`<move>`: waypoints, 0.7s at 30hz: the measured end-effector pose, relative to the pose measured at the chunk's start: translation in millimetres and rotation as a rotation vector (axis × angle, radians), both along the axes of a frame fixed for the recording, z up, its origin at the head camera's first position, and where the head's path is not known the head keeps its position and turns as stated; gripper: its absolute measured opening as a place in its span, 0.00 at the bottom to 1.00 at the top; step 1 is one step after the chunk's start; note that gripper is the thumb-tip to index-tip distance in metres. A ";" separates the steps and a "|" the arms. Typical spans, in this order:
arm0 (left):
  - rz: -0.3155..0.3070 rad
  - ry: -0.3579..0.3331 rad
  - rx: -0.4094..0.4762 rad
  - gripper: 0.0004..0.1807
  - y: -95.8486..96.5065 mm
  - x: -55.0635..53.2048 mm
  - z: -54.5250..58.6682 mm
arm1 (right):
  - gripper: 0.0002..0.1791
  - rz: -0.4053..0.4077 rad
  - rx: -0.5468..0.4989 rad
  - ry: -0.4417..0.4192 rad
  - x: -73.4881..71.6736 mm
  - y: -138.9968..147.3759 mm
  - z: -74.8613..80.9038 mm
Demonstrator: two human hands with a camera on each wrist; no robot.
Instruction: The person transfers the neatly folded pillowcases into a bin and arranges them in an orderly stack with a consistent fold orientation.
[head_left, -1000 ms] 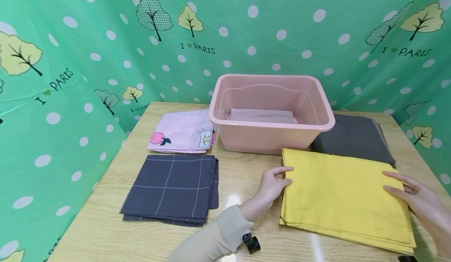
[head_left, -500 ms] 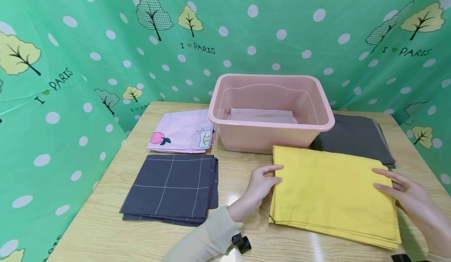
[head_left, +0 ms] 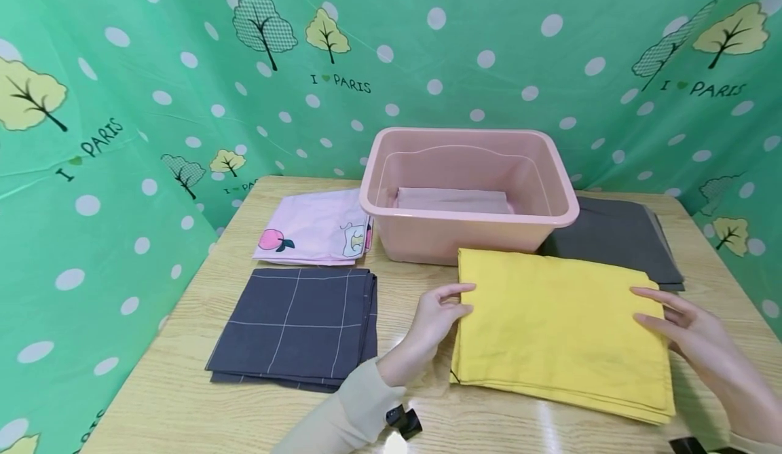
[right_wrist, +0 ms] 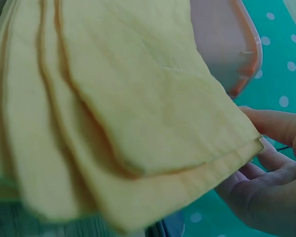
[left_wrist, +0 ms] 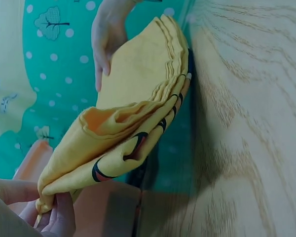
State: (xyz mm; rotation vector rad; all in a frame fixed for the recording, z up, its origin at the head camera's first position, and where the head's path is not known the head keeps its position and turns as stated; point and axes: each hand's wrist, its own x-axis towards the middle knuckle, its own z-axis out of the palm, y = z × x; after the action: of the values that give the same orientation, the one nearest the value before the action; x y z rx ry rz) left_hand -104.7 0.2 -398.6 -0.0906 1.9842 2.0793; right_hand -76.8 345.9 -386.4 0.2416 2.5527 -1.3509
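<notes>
A folded yellow cloth [head_left: 559,332] is spread between my two hands in front of the pink bin, raised above the table in the left wrist view. My left hand [head_left: 432,322] pinches its left edge between thumb and fingers. At the opposite edge, my right hand [head_left: 690,325] grips the cloth, thumb on top and the other fingers partly hidden beneath. Layered folds of the yellow cloth [left_wrist: 138,64] fan out in the left wrist view, with a black pattern along the underside. In the right wrist view, the right hand [right_wrist: 274,165] holds a corner of it.
The pink bin [head_left: 464,237] stands at the back middle with a pale folded cloth [head_left: 452,200] inside. Left of it lies a pink printed cloth [head_left: 318,220], with a dark checked cloth [head_left: 293,325] nearer. A dark grey cloth [head_left: 611,237] lies behind the yellow one.
Both hands have carried the yellow cloth leftward and slightly away from me, so its far edge now overlaps the bin's lower front. The other cloths and the bin stay put.
</notes>
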 end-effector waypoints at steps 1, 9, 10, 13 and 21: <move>0.003 0.001 0.002 0.16 -1.8 0.2 0.5 | 0.32 0.007 0.011 0.003 -0.3 -1.7 0.7; 0.031 -0.004 0.010 0.17 -18.1 2.5 5.9 | 0.29 0.025 -0.044 0.073 -1.8 -14.8 5.3; 0.036 -0.008 0.007 0.17 -20.2 2.7 7.5 | 0.29 0.035 -0.061 0.081 -2.2 -16.0 5.9; 0.050 -0.018 -0.001 0.17 -26.2 6.0 17.1 | 0.28 0.049 -0.091 0.089 -3.5 -19.8 8.2; 0.071 -0.025 -0.009 0.18 -38.7 3.8 10.2 | 0.31 0.047 -0.087 0.058 -20.0 -9.3 -21.6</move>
State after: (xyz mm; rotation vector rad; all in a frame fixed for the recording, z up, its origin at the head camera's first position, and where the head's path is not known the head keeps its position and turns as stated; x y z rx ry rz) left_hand -100.8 -38.5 -388.4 -0.1903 2.0034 2.1027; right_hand -96.9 336.7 -408.0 0.1268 2.5223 -1.4673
